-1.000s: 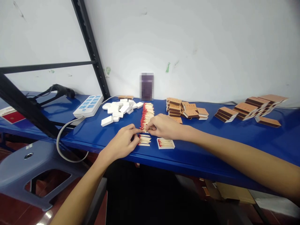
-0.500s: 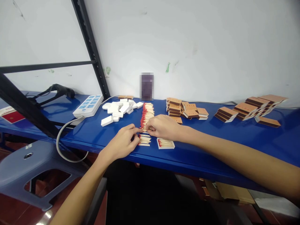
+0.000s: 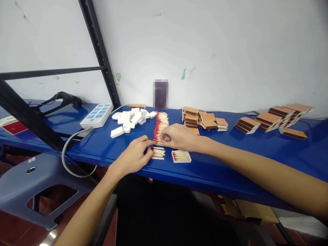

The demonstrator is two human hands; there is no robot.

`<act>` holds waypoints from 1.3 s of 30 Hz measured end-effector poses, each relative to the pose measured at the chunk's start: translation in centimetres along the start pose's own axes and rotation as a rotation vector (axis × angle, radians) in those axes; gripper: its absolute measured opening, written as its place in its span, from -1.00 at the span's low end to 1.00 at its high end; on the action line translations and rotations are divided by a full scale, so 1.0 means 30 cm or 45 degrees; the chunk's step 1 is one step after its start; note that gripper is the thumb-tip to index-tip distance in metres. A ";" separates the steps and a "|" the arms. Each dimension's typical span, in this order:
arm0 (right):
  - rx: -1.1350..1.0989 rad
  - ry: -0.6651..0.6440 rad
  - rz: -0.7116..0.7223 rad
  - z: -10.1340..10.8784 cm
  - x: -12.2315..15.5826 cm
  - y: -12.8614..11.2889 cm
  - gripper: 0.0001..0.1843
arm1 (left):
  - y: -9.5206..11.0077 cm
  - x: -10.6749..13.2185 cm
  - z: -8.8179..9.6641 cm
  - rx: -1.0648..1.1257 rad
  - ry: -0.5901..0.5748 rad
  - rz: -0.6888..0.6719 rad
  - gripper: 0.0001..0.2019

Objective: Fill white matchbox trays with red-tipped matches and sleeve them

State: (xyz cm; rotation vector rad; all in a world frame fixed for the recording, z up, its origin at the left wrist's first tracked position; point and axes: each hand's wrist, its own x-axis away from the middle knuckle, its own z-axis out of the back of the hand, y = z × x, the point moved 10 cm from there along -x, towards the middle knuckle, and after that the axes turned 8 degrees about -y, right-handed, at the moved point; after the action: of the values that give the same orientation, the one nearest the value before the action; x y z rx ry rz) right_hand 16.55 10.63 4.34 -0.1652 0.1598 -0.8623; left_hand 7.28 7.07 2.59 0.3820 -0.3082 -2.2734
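A long row of red-headed matches (image 3: 162,119) runs from near the wall toward me, heads to the left. My right hand (image 3: 179,136) is over the near part of the row, its thumb and fingers pinched on matches; how many is hidden. From the left, my left hand (image 3: 135,155) reaches in with its index fingertip against the match heads, the thumb lower and apart from it beside a smaller group of matches (image 3: 159,153). Just right of that group, a white matchbox tray (image 3: 190,161) lies partly filled with matches, below my right wrist.
White matchbox trays (image 3: 124,118) are heaped left of the row. Brown matchboxes (image 3: 191,116) stand stacked to the right, with more stacks (image 3: 269,119) farther right. A power strip (image 3: 96,116) sits near a black shelf post (image 3: 98,51). A grey stool (image 3: 28,184) is below left.
My right hand has lifted slightly and shifted a little away from me along the match row. The left hand stays nearly in place.
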 end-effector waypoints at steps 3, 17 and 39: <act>-0.009 0.007 -0.005 -0.003 -0.002 0.003 -0.90 | 0.000 0.000 0.000 -0.016 -0.004 0.000 -0.62; -0.045 -0.028 0.044 -0.013 -0.003 -0.001 -0.93 | 0.001 -0.001 -0.001 -0.003 -0.025 0.015 -0.62; -0.088 0.050 0.083 -0.011 -0.005 0.004 -0.89 | -0.002 0.006 0.012 0.069 0.030 0.033 -0.77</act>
State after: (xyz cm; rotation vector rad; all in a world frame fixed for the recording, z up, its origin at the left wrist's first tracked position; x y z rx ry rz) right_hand 16.47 10.80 4.01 -0.2063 0.2307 -0.7959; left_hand 6.99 7.03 2.87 0.4304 -0.3614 -2.2372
